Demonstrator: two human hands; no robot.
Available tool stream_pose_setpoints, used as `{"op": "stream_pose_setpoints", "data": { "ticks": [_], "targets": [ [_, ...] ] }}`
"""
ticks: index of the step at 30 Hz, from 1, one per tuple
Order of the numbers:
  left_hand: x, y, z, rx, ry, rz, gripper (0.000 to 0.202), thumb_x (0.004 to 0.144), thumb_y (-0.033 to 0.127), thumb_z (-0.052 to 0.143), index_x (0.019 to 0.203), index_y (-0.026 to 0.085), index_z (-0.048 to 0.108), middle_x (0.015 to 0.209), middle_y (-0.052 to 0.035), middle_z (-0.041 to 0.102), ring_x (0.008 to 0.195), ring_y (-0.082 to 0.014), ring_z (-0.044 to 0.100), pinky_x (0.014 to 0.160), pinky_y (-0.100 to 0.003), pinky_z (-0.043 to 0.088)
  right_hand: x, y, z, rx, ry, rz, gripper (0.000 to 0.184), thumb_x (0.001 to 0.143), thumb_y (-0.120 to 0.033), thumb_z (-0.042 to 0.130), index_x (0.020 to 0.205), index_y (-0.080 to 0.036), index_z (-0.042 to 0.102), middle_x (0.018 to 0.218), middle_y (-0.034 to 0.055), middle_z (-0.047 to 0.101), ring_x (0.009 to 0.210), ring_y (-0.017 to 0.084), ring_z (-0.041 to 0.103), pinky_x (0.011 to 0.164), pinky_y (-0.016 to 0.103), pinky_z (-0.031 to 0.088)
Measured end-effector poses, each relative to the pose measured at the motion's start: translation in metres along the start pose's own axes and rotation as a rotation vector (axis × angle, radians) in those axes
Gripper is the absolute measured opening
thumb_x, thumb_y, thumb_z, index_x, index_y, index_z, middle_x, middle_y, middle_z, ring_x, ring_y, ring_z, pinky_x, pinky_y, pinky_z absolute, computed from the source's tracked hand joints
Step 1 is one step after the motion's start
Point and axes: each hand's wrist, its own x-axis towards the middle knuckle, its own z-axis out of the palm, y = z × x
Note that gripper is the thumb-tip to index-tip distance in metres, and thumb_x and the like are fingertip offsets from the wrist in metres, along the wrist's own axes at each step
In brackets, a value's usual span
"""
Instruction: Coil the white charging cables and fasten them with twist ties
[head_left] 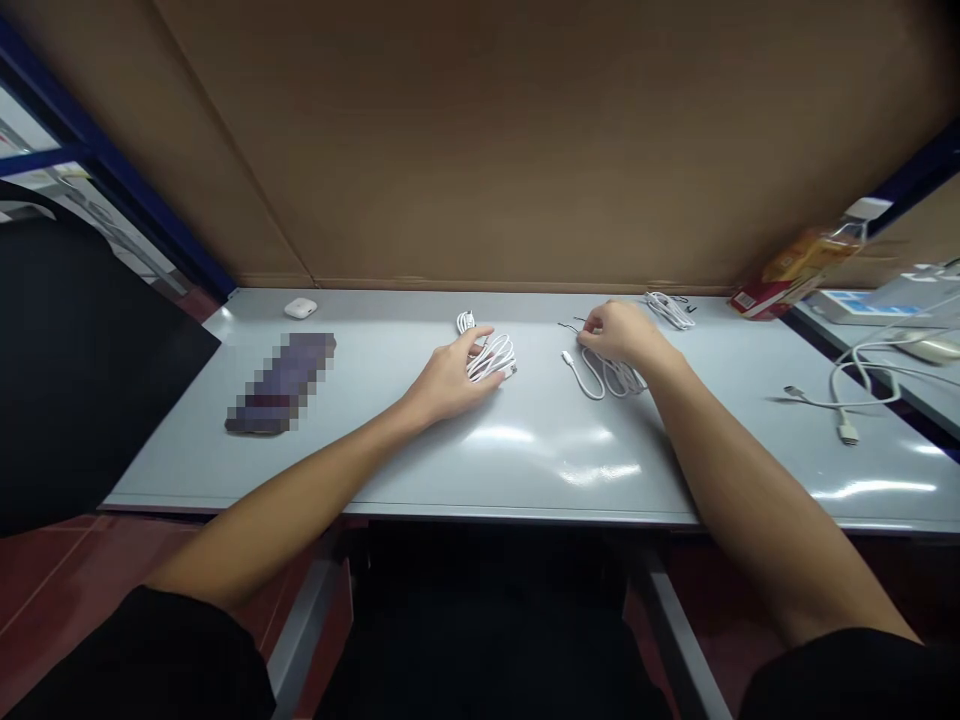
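Head view: left hand (452, 378), fingers loosely grasping a coiled white cable (498, 352), centre of grey tabletop (450, 475); right hand (621, 332), fingertips pinching a thin dark tie (568, 327) beside a second white cable (590, 388), right of centre; white case (301, 308), far left.

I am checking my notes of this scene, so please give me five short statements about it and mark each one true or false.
1. The left hand curves about a coiled white cable. True.
2. The right hand is on the bottle. False: it is at another white cable, well apart from the bottle.
3. A small white case lies near the back edge of the table. True.
4. The bottle has a blue cap. False: its cap is white.
5. A loose cable lies toward the table's right end. True.
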Motion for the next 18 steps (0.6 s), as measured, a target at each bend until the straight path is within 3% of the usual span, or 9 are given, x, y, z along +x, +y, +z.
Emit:
{"op": "stream_pose_setpoints", "data": {
  "ticks": [3,6,9,11,15,18],
  "targets": [
    [-0.003,0.003,0.005,-0.219,-0.073,0.022,0.079,0.083,0.037,0.079,0.152,0.020,0.047,0.147,-0.0220,0.060,0.123,-0.0322,0.068,0.095,-0.044,0.060,-0.010,-0.021,-0.004,0.086,0.092,-0.068,0.022,0.090,-0.037,0.064,0.087,-0.017,0.072,0.103,0.0145,0.069,0.088,0.025,0.062,0.073,0.035,0.043],
    [-0.005,0.003,0.009,-0.329,-0.146,0.113,0.071,0.086,0.030,0.075,0.151,0.021,0.048,0.144,-0.0198,0.064,0.133,-0.0325,0.063,0.101,-0.045,0.059,-0.029,-0.053,-0.001,0.280,-0.026,-0.186,0.034,0.096,-0.049,0.057,0.101,-0.018,0.072,0.096,0.0099,0.070,0.079,0.022,0.061,0.071,0.033,0.043],
    [-0.004,-0.001,0.009,-0.297,-0.106,0.149,0.053,0.088,0.023,0.069,0.139,0.022,0.058,0.126,-0.0130,0.075,0.118,-0.0280,0.072,0.097,-0.041,0.061,-0.050,-0.082,0.009,0.305,-0.105,-0.338,0.041,0.098,-0.046,0.056,0.126,-0.019,0.067,0.112,0.0121,0.065,0.081,0.021,0.059,0.072,0.033,0.043],
    [-0.001,-0.004,0.006,-0.259,-0.050,0.111,0.040,0.087,0.020,0.066,0.126,0.020,0.064,0.116,-0.0103,0.077,0.101,-0.0241,0.077,0.088,-0.036,0.063,-0.058,-0.094,0.016,0.256,-0.120,-0.339,0.039,0.096,-0.043,0.057,0.125,-0.020,0.067,0.117,0.0126,0.061,0.073,0.018,0.057,0.067,0.032,0.042],
    [0.005,-0.008,-0.001,-0.170,0.015,0.084,0.027,0.086,0.023,0.063,0.113,0.019,0.067,0.104,-0.0061,0.074,0.079,-0.0176,0.075,0.074,-0.031,0.061,-0.060,-0.094,0.013,0.234,-0.172,-0.317,0.030,0.090,-0.038,0.063,0.112,-0.021,0.072,0.120,0.0117,0.061,0.067,0.016,0.056,0.064,0.032,0.043],
    [0.006,-0.008,-0.005,-0.077,0.060,0.161,0.023,0.086,0.025,0.063,0.107,0.019,0.070,0.097,-0.0042,0.074,0.078,-0.0163,0.071,0.073,-0.029,0.058,-0.053,-0.078,0.000,0.194,-0.221,-0.295,0.027,0.083,-0.032,0.067,0.107,-0.022,0.075,0.117,0.0113,0.064,0.071,0.018,0.059,0.065,0.033,0.044]
  ]
}}
